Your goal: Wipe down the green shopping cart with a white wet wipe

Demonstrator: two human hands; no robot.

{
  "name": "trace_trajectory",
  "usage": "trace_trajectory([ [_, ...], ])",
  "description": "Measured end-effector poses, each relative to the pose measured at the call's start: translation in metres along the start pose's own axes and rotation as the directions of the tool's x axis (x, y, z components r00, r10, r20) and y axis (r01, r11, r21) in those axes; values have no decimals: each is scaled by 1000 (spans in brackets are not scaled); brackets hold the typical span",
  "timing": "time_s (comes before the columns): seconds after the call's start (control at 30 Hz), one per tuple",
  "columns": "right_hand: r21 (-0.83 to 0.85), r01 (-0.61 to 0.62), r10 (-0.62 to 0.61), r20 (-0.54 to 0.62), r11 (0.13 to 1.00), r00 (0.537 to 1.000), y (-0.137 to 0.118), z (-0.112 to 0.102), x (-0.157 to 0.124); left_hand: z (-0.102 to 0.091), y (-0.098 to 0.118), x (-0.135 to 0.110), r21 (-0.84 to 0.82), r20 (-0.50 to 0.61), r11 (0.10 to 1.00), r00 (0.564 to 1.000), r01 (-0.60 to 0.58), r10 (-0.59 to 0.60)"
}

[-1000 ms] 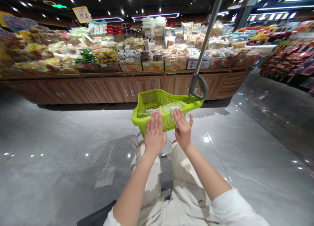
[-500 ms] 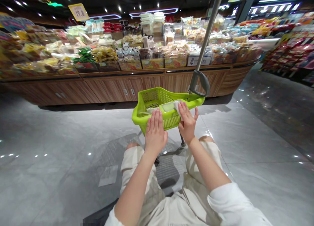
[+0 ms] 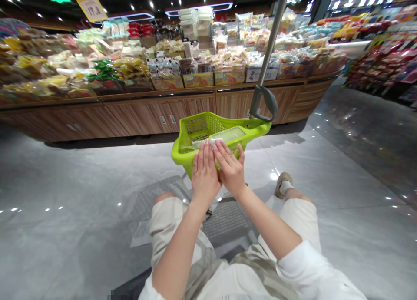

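Observation:
A lime-green plastic shopping basket (image 3: 195, 123) with perforated walls is in front of my knees. My left hand (image 3: 205, 174) lies on its near rim with fingers stretched out. Close beside it, my right hand (image 3: 230, 167) presses a small white cloth or tissue (image 3: 213, 141) onto the rim; only a bit of it shows under the fingertips. A clear label panel (image 3: 230, 135) is set in the rim just beyond the right fingers. At the basket's right end a grey handle (image 3: 271, 103) joins a metal pole (image 3: 275, 33).
Behind the basket runs a wood-panelled display counter (image 3: 130, 117) heaped with packaged snacks. A price sign (image 3: 91, 9) rises at its left. More goods hang on a rack (image 3: 382, 65) at the right. Grey glossy floor tiles (image 3: 78, 182) lie around my legs.
My right hand has slid left along the rim with the white cloth, up against my left hand. My right leg has swung outward, and its shoe now shows.

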State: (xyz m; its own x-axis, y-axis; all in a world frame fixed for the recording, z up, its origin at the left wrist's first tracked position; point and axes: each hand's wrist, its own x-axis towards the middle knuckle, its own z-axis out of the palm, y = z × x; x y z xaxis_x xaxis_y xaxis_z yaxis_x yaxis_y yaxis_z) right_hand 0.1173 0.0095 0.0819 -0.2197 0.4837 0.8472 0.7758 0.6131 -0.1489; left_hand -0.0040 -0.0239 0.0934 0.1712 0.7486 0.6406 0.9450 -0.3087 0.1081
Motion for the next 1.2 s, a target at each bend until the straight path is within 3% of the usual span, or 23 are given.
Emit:
trace_trajectory([
  [0.1, -29, 12, -11, 39, 1000, 999, 15, -7, -4, -1, 0, -1, 2, -3, 1000, 1000, 4, -4],
  [0.2, -72, -133, 127, -83, 989, 988, 46, -13, -6, -3, 1, -1, -11, -18, 1000, 1000, -6, 6],
  [0.27, -72, -193, 181, -152, 978, 972, 52, -13, -5, -2, 2, -1, -21, -29, 1000, 1000, -8, 7],
  [0.33, -53, -138, 132, -109, 989, 985, 40, -9, -5, -2, 2, -1, -25, -30, 1000, 1000, -3, 2],
  [0.43, -5, 50, -50, 8, 999, 999, 12, -4, -7, -1, 1, -1, -17, -33, 1000, 999, 8, -9],
  [0.53, -1, 111, -111, 11, 994, 994, 17, -6, -10, -3, -1, -1, -7, -30, 1000, 1000, 1, -1],
  [0.67, -49, -143, 133, -160, 989, 978, 63, -8, -11, -4, 0, -1, 0, -28, 1000, 1000, -7, 7],
  [0.77, -49, -262, 242, -252, 964, 937, 66, -4, -10, -4, 2, 0, -9, -35, 1000, 999, 0, 0],
  [0.87, -28, -79, 76, -110, 996, 991, 31, 0, -11, -3, 3, 0, -8, -36, 1000, 999, 0, 0],
  [0.93, 13, 70, -70, -32, 997, 997, 11, 0, -11, -3, 2, 0, 1, -33, 1000, 999, 2, -2],
  [1.0, 25, 123, -122, -19, 992, 992, 8, -3, -11, -4, 1, 0, 6, -27, 1000, 1000, 3, -3],
  [1.1, -13, -1, 0, -59, 1000, 998, 35, -8, -9, -4, -1, -1, 5, -28, 1000, 1000, -4, 4],
  [1.2, -38, -211, 201, -182, 977, 963, 59, -9, -5, -4, 1, -1, -2, -38, 1000, 999, -4, 4],
])
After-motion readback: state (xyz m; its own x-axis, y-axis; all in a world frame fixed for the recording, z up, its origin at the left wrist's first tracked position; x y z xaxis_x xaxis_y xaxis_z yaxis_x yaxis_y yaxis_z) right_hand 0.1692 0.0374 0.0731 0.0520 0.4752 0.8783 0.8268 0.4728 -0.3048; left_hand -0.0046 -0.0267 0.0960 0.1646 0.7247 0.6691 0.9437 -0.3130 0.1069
